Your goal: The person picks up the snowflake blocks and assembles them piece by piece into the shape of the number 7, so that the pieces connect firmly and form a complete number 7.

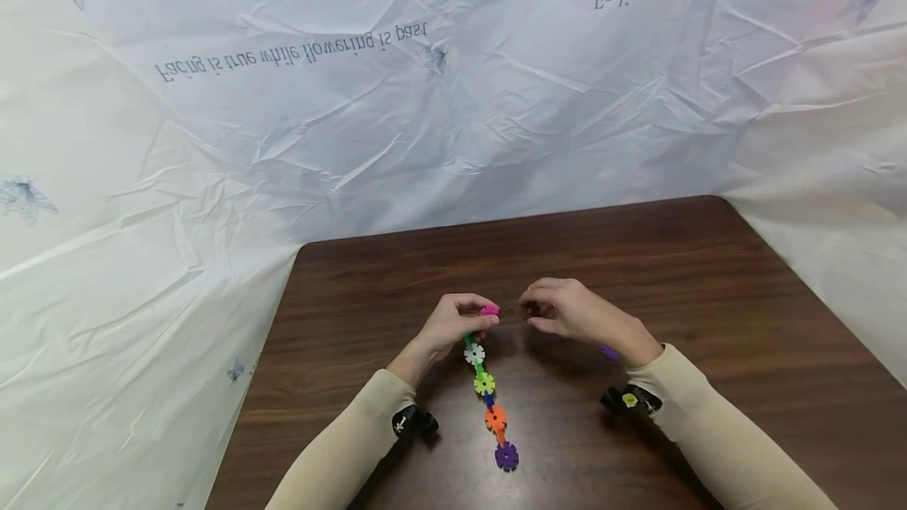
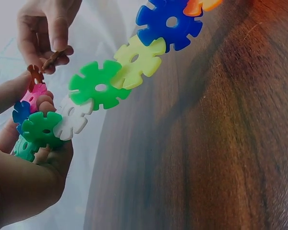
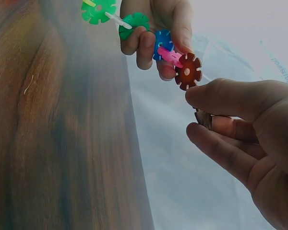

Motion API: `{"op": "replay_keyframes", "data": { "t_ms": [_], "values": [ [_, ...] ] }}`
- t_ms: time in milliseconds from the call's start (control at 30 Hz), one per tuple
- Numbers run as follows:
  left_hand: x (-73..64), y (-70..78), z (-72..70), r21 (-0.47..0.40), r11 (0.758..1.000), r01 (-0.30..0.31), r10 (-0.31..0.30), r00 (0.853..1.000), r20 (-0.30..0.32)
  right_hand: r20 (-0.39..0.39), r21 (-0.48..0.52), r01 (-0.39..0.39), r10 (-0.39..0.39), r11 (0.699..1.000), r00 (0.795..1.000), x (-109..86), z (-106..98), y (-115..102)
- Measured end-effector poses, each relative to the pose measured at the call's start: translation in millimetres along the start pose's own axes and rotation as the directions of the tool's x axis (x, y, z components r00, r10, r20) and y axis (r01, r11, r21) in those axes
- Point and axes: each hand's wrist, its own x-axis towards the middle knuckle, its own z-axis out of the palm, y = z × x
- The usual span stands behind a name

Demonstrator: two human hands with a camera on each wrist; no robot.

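Observation:
A chain of notched interlocking plastic discs (image 1: 484, 382) runs from my left hand (image 1: 453, 321) toward the table's near side, ending in a purple disc (image 1: 506, 456). My left thumb and fingers pinch its upper end around a pink disc (image 2: 35, 97), with blue (image 3: 162, 44) and green discs (image 2: 42, 129) beside it. A brown disc (image 3: 188, 72) sits slotted on the pink one at the tip. To the right, my right hand (image 1: 570, 309) holds another brown disc (image 2: 54, 58) between thumb and fingers, partly hidden, close to the chain's tip.
Another purple disc (image 1: 609, 352) lies on the dark wooden table (image 1: 397, 274) beneath my right wrist. White printed sheeting (image 1: 453, 140) hangs behind and along the table's sides. Black wrist cameras (image 1: 416, 422) are strapped over both sleeves.

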Motion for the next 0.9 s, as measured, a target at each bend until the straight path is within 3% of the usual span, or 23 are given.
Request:
{"op": "replay_keyframes", "data": {
  "t_ms": [267,900],
  "values": [
    [0.6,0.4,0.7,-0.013,1.0,0.002,-0.002,1.0,-0.003,-0.073,-0.002,0.034,-0.034,0.999,0.997,4.8,2.9,0.2],
    [0.8,0.9,0.6,-0.027,1.0,0.01,-0.01,1.0,-0.006,-0.077,-0.042,0.03,-0.033,0.999,0.996,11.4,5.4,-5.1]
  ]
}}
